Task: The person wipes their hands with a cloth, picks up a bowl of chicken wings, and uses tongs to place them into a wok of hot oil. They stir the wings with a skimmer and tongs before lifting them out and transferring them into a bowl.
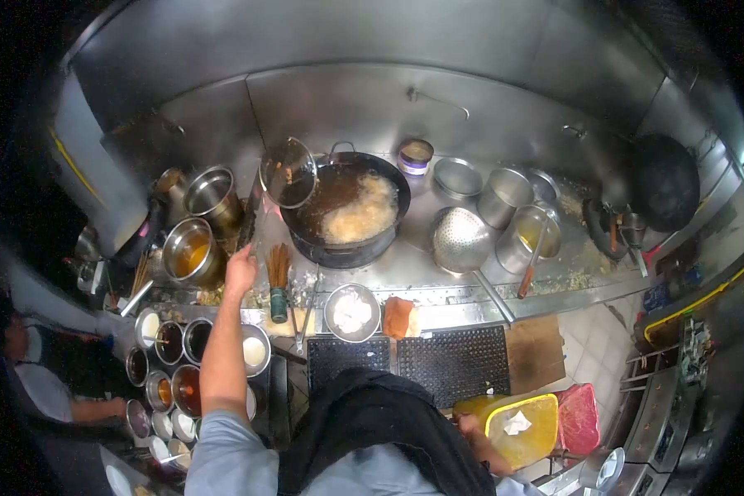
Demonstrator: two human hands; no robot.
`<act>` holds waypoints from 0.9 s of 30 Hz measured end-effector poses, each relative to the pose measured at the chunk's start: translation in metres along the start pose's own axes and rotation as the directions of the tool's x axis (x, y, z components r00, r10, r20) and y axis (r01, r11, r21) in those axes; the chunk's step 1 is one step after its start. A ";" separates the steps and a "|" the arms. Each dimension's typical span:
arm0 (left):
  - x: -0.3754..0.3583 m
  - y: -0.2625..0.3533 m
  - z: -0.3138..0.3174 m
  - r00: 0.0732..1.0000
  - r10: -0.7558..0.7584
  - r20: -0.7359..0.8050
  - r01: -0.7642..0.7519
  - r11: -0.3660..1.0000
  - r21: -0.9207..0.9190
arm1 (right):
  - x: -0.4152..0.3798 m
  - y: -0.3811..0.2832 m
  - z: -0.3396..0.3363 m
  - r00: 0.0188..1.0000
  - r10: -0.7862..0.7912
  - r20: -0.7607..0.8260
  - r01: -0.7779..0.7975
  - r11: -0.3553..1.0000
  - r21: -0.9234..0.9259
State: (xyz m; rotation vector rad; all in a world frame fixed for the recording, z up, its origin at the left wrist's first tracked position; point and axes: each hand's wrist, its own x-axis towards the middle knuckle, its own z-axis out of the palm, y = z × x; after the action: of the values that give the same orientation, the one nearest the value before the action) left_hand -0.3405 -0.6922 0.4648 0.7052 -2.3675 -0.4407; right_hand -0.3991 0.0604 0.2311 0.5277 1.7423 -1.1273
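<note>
My left hand (240, 271) is closed around the long dark handle of a round skimmer (288, 172). The skimmer's bowl overlaps the left rim of a large black wok (351, 250), where pale food (361, 212) fries in bubbling oil. A bamboo brush (278, 273) stands just right of my left hand. Low on the right, my right hand (473, 431) is at the left edge of a yellow-rimmed tub (546, 403) with yellow contents and a white piece (517, 423) on top. The fingers of this hand are mostly hidden.
A perforated ladle (460, 238) and several metal pots (506, 197) stand right of the wok. A bowl of white food (353, 312) is at the front edge. Sauce containers (169, 341) crowd the left, near another person's arm (99, 410). A red tub (578, 419) adjoins the yellow one.
</note>
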 end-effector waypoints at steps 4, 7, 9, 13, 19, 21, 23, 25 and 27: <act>0.028 0.048 -0.033 0.953 -0.255 0.161 0.240 0.965 0.104 | -0.033 -0.010 0.027 0.989 -0.144 -0.024 0.129 0.938 -0.320; 0.043 0.040 -0.016 0.918 -0.305 0.254 0.303 0.952 0.050 | -0.047 -0.005 0.037 0.979 -0.202 -0.023 0.176 0.899 -0.402; 0.049 0.027 0.007 0.911 -0.295 0.290 0.291 0.955 0.058 | -0.034 0.017 0.033 0.972 -0.233 0.008 0.206 0.840 -0.501; 0.059 -0.010 0.073 0.937 -0.170 0.306 0.177 0.984 0.006 | 0.029 0.083 0.015 0.996 -0.016 -0.092 0.008 0.996 -0.089; 0.078 0.009 0.097 0.889 -0.152 0.432 0.234 0.962 -0.143 | -0.016 0.010 0.005 0.960 -0.277 0.046 0.254 0.783 -0.568; 0.083 0.041 0.076 0.866 -0.174 0.469 0.271 0.952 -0.146 | -0.015 -0.001 0.011 0.987 -0.145 -0.071 0.116 0.941 -0.317; 0.087 0.077 0.050 0.743 -0.290 0.603 0.450 0.883 -0.131 | -0.009 -0.005 0.012 0.990 0.018 -0.141 -0.023 0.999 -0.029; 0.088 0.050 0.086 0.793 -0.198 0.576 0.407 0.876 -0.258 | -0.002 -0.005 0.008 0.992 0.009 -0.124 -0.005 1.000 0.030; 0.090 0.049 0.092 0.837 -0.112 0.535 0.357 0.854 -0.379 | -0.017 -0.025 0.009 0.994 -0.006 -0.108 -0.001 0.998 -0.057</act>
State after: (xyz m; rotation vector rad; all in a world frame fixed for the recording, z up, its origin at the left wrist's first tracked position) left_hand -0.4785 -0.6932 0.4611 0.7210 -2.4750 -1.4077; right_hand -0.4061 0.0432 0.2569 0.5606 1.8632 -1.0645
